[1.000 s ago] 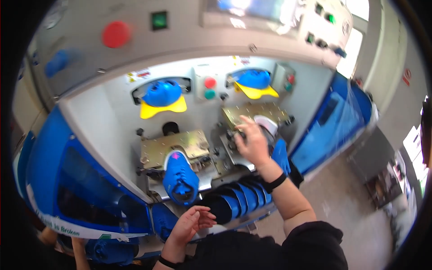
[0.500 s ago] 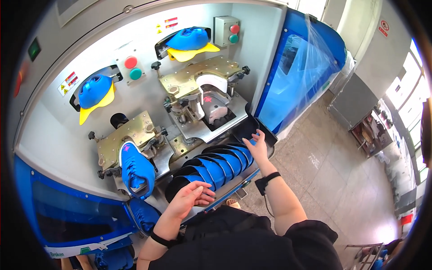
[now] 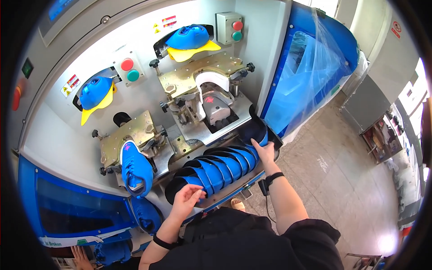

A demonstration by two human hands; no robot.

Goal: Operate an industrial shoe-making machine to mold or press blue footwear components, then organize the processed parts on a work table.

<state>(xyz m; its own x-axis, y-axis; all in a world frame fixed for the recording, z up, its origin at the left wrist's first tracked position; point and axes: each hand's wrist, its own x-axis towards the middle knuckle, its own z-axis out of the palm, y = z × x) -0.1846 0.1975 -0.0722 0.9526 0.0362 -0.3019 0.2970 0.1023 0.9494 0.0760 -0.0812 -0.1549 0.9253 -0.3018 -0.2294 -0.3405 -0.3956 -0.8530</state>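
Observation:
A row of nested blue curved shoe uppers with black linings lies in the tray before me. At its right end my right hand pinches the edge of a blue shoe upper, thumb on top; the other fingers are partly hidden. My left hand is by the row's left end, fingers loosely bent and apart, with nothing seen in them. Whether its fingertips touch the row I cannot tell. To the left, a blue laced shoe upper sits on the left clamp station.
The right clamp station holds a grey metal form. Two blue-and-yellow shoe pieces hang on the back wall beside red and green buttons. A plastic-draped blue door stands at right. Another person's hand shows at lower left.
My right hand has closed on the end shoe upper, which now stands higher at the row's right end. My left hand has shifted slightly left and down. The view has turned a little.

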